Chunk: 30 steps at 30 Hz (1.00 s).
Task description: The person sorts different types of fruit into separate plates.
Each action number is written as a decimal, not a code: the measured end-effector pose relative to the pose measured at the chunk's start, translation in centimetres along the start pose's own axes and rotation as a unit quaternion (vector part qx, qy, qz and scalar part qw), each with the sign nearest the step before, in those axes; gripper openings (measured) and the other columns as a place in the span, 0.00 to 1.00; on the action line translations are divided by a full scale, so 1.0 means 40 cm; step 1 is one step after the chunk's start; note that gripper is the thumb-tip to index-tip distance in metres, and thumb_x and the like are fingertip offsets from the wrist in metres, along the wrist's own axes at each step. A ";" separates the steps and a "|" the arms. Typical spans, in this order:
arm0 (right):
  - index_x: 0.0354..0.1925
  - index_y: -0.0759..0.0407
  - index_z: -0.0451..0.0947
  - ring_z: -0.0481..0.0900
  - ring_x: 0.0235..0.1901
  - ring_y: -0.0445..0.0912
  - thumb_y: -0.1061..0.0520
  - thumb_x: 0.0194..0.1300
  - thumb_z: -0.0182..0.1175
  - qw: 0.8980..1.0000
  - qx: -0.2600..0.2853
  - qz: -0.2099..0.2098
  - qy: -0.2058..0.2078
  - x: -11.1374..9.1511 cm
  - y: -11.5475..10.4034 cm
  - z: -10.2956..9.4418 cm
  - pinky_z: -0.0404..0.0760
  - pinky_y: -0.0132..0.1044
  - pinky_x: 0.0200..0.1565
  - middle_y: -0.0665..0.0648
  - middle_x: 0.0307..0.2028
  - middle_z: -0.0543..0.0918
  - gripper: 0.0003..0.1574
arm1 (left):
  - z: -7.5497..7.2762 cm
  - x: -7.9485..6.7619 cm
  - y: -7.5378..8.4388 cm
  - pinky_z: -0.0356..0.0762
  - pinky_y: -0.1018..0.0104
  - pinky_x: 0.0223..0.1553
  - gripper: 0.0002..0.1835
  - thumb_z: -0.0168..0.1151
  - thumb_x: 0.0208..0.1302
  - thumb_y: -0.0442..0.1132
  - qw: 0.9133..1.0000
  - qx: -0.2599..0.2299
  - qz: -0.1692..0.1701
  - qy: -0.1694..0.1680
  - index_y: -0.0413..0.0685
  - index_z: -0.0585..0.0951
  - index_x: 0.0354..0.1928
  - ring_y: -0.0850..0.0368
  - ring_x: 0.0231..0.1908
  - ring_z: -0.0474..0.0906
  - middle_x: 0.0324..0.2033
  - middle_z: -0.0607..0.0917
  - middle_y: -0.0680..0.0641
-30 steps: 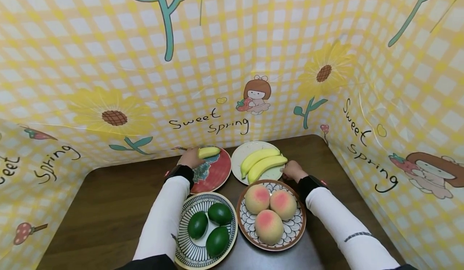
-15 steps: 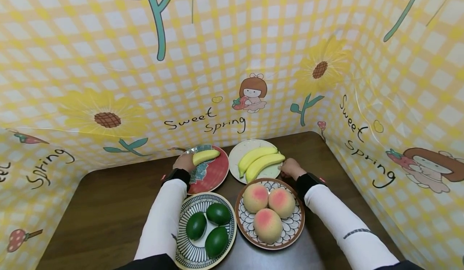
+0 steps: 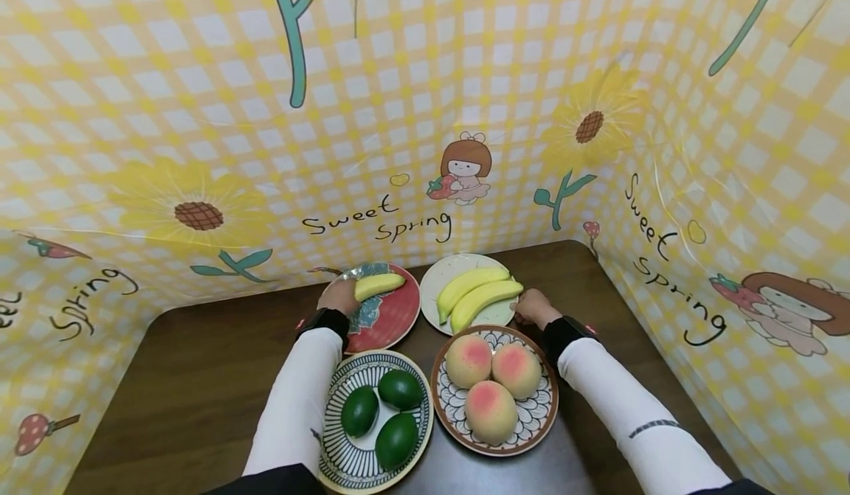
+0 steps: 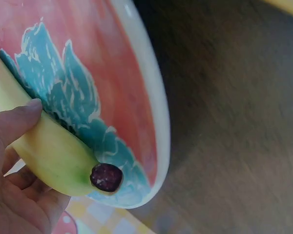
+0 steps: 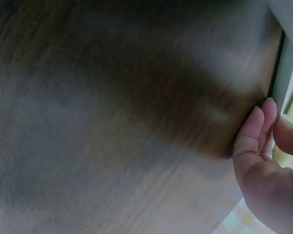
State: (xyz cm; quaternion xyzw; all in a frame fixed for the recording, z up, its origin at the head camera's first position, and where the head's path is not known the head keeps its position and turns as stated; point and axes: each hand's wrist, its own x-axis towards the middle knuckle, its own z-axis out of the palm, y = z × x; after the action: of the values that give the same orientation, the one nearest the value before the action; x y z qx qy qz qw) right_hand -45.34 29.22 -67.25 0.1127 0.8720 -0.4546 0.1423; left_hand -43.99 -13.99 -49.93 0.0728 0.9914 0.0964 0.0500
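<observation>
In the head view my left hand [image 3: 339,297] holds the near-left end of a single yellow banana [image 3: 379,286]. That banana lies over a red plate [image 3: 397,323] with a blue-green leaf pattern. Up close in the left wrist view, my thumb [image 4: 27,114] presses on the banana's top while fingers curl under it near the dark tip. My right hand [image 3: 535,307] pinches the right rim of a white plate [image 3: 432,285], thumb above and fingers below. Two bananas [image 3: 483,303] lie side by side on this plate. In the right wrist view the right fingers [image 5: 249,131] meet the plate's edge.
Nearer me stand a striped plate [image 3: 335,447] with three green fruits [image 3: 397,442] and a brown-rimmed plate [image 3: 543,430] with three peaches [image 3: 490,412]. All four plates sit close together on the dark wooden table [image 3: 192,377]. A checked cloth [image 3: 358,126] walls the back and sides.
My left hand has drawn slightly left and toward me along the banana, so more of the banana shows. My right hand stays at the white plate's rim. The head view has shifted a little.
</observation>
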 end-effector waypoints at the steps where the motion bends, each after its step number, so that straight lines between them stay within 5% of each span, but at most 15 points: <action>1: 0.29 0.64 0.78 0.85 0.28 0.51 0.56 0.71 0.63 1.000 -0.004 0.007 0.002 -0.010 -0.009 0.000 0.86 0.43 0.35 0.61 0.25 0.86 0.16 | -0.006 -0.005 0.003 0.76 0.46 0.59 0.20 0.67 0.63 0.31 1.000 -0.003 -0.001 -0.003 0.33 0.80 0.57 0.38 0.52 0.81 0.52 0.85 0.33; 6: 0.24 0.61 0.76 0.84 0.24 0.47 0.59 0.71 0.61 1.000 0.001 -0.006 0.000 -0.045 -0.029 -0.012 0.85 0.38 0.30 0.57 0.21 0.84 0.17 | -0.016 0.006 0.025 0.75 0.45 0.59 0.18 0.64 0.67 0.31 1.000 -0.023 0.022 0.000 0.34 0.79 0.57 0.37 0.52 0.81 0.51 0.86 0.33; 13: 0.28 0.64 0.78 0.85 0.26 0.50 0.53 0.73 0.61 1.000 -0.012 -0.016 0.001 0.067 0.062 0.014 0.85 0.41 0.32 0.60 0.25 0.86 0.19 | -0.044 0.008 0.109 0.77 0.44 0.58 0.21 0.66 0.65 0.33 0.999 -0.033 0.039 0.009 0.36 0.78 0.59 0.37 0.55 0.81 0.53 0.84 0.33; 21: 0.27 0.66 0.77 0.84 0.25 0.51 0.52 0.72 0.63 0.999 -0.033 -0.034 -0.007 0.041 0.039 0.009 0.84 0.41 0.30 0.61 0.24 0.86 0.21 | -0.009 0.023 0.221 0.81 0.42 0.51 0.24 0.67 0.67 0.39 0.997 -0.017 0.071 0.031 0.41 0.77 0.64 0.38 0.52 0.83 0.51 0.85 0.34; 30: 0.21 0.61 0.76 0.83 0.23 0.49 0.49 0.71 0.64 0.998 -0.026 -0.054 -0.001 0.064 0.057 0.017 0.82 0.40 0.29 0.59 0.21 0.85 0.24 | 0.012 0.063 0.327 0.78 0.47 0.63 0.24 0.65 0.68 0.35 0.996 -0.038 0.083 0.000 0.42 0.77 0.66 0.39 0.60 0.81 0.59 0.84 0.36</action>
State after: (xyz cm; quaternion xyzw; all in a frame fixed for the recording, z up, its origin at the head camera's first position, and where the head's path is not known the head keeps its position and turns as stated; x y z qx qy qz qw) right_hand -46.88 30.12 -70.22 0.0609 0.8883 -0.4388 0.1211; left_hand -44.66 -0.82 -48.03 0.1525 0.9776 0.1380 0.0448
